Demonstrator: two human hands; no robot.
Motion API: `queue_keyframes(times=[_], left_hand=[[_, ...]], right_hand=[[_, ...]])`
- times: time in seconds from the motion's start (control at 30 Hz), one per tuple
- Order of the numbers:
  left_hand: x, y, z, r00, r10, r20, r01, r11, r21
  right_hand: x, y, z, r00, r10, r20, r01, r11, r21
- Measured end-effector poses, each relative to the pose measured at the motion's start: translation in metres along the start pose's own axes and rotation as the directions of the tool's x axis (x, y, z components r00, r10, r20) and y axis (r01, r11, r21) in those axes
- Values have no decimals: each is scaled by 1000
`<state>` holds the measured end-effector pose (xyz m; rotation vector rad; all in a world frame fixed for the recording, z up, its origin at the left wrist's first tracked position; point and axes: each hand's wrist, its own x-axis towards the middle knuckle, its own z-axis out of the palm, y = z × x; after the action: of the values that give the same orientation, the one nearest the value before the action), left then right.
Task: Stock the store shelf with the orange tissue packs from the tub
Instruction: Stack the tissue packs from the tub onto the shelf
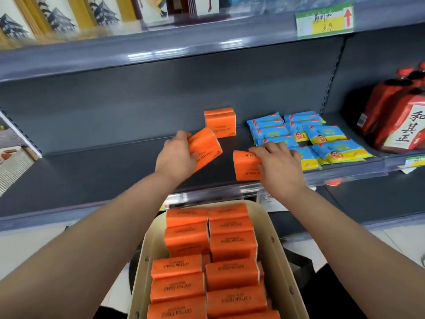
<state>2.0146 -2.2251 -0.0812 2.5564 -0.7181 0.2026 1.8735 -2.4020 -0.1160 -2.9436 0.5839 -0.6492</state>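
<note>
The shelf (115,176) before you is mostly bare: only a small stack of orange packs (220,122) stands at twelve o'clock. The tub (279,249) at six o'clock is nearly full, so you have barely begun. Your left hand (176,157), at nine, grips a tilted pack (205,148). Your right hand (279,166), at three, curls its fingers round a second pack (245,166).

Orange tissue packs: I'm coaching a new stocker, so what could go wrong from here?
The left hand holds its tilted pack above the shelf; a loose grip might drop it. The right hand grips a second pack right beside the blue packs, so it may knock them askew.
</note>
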Motion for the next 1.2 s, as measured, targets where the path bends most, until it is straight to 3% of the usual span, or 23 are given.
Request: queue_keyframes(times=[0.23,0.47,0.83,1.07,1.2], left_hand=[[77,-4,46,986,11,166,-35,989,143],[132,2,88,973,76,217,-112,981,157],[182,19,113,975,193,108,-217,931,295],[183,18,115,983,172,59,-181,959,220],[173,9,95,976,207,-63,-194,967,163]], right_hand=[[59,13,32,999,-45,28,46,999,-3],[85,24,67,991,-100,87,98,995,30],[91,36,83,991,-130,20,129,990,58],[92,34,83,991,-133,9,132,988,81],[110,25,84,989,-138,44,135,988,79]])
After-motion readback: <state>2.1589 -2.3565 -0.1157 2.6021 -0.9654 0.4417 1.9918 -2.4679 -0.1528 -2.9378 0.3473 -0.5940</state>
